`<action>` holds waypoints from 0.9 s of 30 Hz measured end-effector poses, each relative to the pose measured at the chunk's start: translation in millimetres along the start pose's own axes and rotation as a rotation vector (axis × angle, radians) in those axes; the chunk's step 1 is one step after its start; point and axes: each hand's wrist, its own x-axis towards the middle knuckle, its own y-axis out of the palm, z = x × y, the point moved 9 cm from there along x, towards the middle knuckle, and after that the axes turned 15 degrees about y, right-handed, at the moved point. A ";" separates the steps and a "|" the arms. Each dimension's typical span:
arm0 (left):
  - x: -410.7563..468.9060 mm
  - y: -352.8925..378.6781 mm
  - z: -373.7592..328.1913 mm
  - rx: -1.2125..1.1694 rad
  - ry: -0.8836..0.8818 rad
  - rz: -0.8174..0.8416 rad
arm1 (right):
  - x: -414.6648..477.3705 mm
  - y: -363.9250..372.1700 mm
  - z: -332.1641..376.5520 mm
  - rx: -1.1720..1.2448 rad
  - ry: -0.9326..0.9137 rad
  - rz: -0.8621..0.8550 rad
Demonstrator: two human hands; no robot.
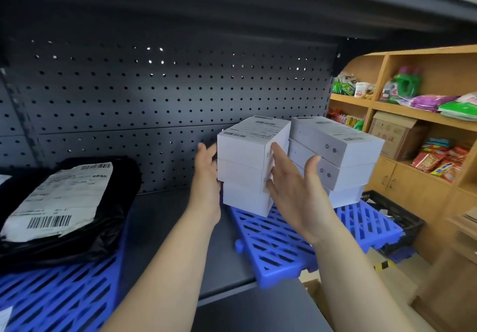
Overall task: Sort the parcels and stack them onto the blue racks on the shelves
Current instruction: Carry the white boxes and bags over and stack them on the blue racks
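- White card parcels (245, 151): three flat boxes stacked on the right-hand blue rack (281, 244) on the shelf (175, 228), tight beside a second white stack (338, 148).
- Your hands are apart and flank the near stack. The left hand (206, 169) lies flat against its left side. The right hand (291, 192) has straight fingers on its near-right corner. Neither curls round a box.
- Risk: the layers are not flush, and the bottom box sits a little off from the two above. Uneven pressure from one hand would likely shear the top box off.
- Risk: the top boxes of both stacks touch. A hard push to the right could shove the neighbouring stack toward the rack's far edge.
- Risk: the rack's near corner appears to overhang the shelf lip. Weight brought forward may rock it.
- Heading: label faces point up, and the stack's long axis is vertical. Which horizontal side of a box is longer is unclear through this wide lens.
- The black bagged parcel (64, 202) on the left rack (59, 295) is well apart.
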 end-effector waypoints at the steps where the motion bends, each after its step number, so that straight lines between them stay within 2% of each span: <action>1: 0.7 -1.2 2.3 -0.005 0.000 -0.006 | -0.7 1.2 -1.4 -0.014 0.018 0.028; 6: -5.9 -1.2 1.7 -0.002 0.018 0.023 | -5.9 3.1 -5.3 0.013 0.025 0.065; 12: -12.9 0.1 -2.8 0.014 0.091 0.087 | -16.4 5.1 -5.6 -0.005 -0.027 0.004; 17: -14.7 5.0 -3.7 0.033 0.115 0.161 | -17.7 1.5 -6.7 -0.005 -0.015 0.037; 27: -11.5 8.4 -2.6 0.058 0.140 0.210 | -14.9 -7.9 -6.6 -0.005 -0.022 -0.012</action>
